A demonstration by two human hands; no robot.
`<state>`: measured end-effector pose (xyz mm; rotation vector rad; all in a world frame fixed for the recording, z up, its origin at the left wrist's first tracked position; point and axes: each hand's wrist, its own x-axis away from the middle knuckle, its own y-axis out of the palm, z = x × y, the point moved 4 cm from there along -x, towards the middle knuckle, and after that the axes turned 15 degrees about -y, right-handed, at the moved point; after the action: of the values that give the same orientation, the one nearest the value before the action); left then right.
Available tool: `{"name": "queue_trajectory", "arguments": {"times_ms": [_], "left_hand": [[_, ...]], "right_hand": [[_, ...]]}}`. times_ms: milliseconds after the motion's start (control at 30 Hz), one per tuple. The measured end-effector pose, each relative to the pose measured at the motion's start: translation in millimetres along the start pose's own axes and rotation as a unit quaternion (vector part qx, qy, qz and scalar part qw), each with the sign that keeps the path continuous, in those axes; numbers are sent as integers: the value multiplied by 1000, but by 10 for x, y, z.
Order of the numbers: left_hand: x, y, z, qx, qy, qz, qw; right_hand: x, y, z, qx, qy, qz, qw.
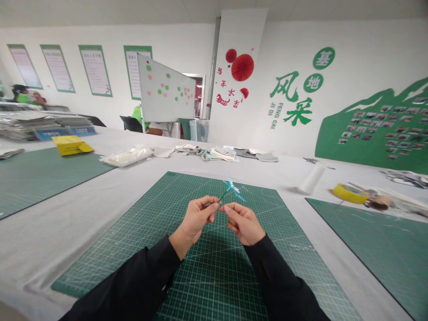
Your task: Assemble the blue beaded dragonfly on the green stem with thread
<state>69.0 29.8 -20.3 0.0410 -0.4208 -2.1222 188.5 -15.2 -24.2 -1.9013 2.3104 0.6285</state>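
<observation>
A small artificial flower with blue and white petals is held up over a green gridded cutting mat. Its thin green stem is pinched between the thumb and fingers of my left hand. Close beside it, the fingertips of my right hand are pressed together near the lower end of the stem. Whether anything thin sits in that right-hand pinch is too small to tell.
More cutting mats lie left and right. Along the far side are a plastic packet, folded cloth pieces, a white roll and yellow tape. A yellow box stands left, near stacked papers.
</observation>
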Motion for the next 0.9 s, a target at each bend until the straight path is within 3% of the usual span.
{"name": "queue_trajectory", "arguments": {"times_ms": [200, 367, 500, 633, 767, 833, 900], "left_hand": [[-43, -32, -4, 45, 9, 0, 999], [-99, -98, -7, 89, 1, 19, 996], [-97, -100, -23, 95, -3, 27, 995], [-58, -54, -21, 79, 26, 42, 996], [-3, 9, -2, 36, 72, 66, 995], [19, 29, 12, 18, 100, 73, 992], [28, 28, 21, 11, 119, 79, 990]], "right_hand": [[40, 65, -23, -43, 13, -24, 999], [68, 130, -116, -192, 2, -38, 981], [56, 95, -164, -216, -68, 28, 974], [54, 69, -111, -200, -89, 122, 968], [80, 13, 2, -97, -105, 209, 967], [89, -22, 32, 26, -121, 210, 970], [82, -37, 24, 189, -143, 167, 957]]}}
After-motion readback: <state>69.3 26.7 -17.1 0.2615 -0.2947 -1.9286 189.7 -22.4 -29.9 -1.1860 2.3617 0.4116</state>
